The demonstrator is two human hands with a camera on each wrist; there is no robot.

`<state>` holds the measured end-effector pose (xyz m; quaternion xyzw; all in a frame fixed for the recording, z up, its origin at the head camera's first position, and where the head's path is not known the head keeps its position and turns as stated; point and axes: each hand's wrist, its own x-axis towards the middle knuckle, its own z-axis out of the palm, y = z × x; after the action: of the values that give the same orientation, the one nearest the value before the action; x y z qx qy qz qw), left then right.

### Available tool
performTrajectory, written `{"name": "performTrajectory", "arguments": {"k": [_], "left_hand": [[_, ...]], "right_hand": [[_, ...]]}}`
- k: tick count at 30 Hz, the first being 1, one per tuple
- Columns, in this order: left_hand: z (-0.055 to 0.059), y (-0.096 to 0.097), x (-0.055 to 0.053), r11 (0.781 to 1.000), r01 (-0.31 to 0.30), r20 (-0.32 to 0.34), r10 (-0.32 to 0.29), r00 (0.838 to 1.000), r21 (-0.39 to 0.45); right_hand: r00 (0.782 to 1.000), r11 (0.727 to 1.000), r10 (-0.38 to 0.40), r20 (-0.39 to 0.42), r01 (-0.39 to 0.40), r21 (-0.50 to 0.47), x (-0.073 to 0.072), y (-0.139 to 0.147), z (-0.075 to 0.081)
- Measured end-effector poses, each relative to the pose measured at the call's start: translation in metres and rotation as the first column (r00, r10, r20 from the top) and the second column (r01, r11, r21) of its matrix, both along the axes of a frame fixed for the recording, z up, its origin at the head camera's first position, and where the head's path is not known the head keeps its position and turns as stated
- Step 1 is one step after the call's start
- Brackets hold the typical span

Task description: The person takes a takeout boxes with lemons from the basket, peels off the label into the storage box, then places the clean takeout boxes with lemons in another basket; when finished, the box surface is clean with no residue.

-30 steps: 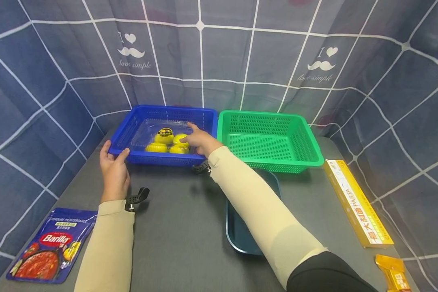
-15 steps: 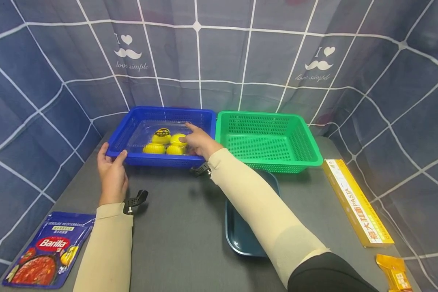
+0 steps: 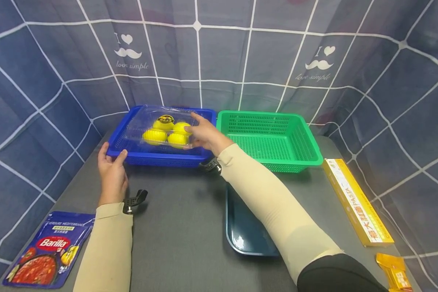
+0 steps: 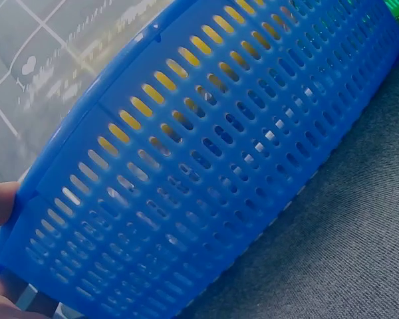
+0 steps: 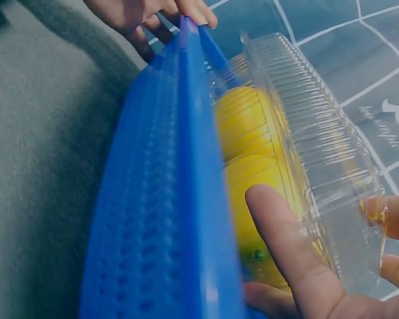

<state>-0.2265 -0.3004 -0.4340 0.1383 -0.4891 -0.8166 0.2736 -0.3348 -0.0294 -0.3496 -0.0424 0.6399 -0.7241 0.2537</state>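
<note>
A clear plastic clamshell box with several round yellow fruits inside is tilted within the blue basket, its back edge up at the far rim. My right hand grips its right end. The right wrist view has the thumb on the near side of the clamshell and other fingers around the far side. At the basket's front left corner, my left hand holds the rim, thumb over the edge. Through the basket's slots, yellow shows in the left wrist view.
Right beside the blue basket stands a green basket. A dark tray lies below my right forearm. At left lies a Barilla sauce pouch; at right, a pasta box and a small orange packet. Grid-patterned curtain surrounds the table.
My right hand has raised the clamshell from low in the blue basket, tilting it up and shifting slightly right. The left hand stays at the basket's corner.
</note>
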Motion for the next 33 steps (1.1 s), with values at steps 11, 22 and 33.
{"name": "performTrajectory", "arguments": {"k": [11,22,33], "left_hand": [[-0.002,-0.002,0.002,1.000,0.002,0.004,-0.002,1.000,0.010],[-0.001,0.000,0.004,1.000,0.007,0.029,-0.007,1.000,0.008],[-0.005,0.001,-0.001,1.000,0.009,-0.027,-0.008,1.000,0.014]], "right_hand": [[0.997,0.998,0.041,-0.059,-0.043,-0.037,0.013,0.029,0.024],[0.991,0.996,0.094,-0.095,-0.093,0.013,0.041,0.055,0.043],[0.983,0.987,0.145,-0.109,-0.136,0.086,0.075,0.086,0.045]]}}
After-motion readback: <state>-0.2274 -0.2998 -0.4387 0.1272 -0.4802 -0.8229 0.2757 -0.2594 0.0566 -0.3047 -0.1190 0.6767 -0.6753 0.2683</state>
